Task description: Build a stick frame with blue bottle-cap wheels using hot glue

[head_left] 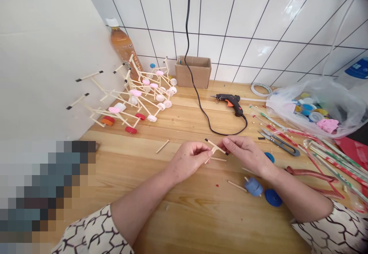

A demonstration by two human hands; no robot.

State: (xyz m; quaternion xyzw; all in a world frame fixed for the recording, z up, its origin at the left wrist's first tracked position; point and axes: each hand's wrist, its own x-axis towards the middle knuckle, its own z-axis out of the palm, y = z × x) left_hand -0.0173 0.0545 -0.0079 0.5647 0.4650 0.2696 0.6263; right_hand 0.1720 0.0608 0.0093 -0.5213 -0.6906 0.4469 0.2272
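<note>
Pinching a small cross of thin sticks (215, 147) between them, the left hand (188, 158) and right hand (247, 154) meet over the middle of the bench (178, 131), toward its front edge. Each hand is curled, thumb and forefinger closed on the sticks, the right at a black-tipped end. Just beside the right wrist lie two blue caps (273, 197). A glue gun (231, 102) rests farther back, finished stick-and-cap models (135, 97) stand at the back left corner, and a bag of caps (316, 108) sits by the right edge.
</note>
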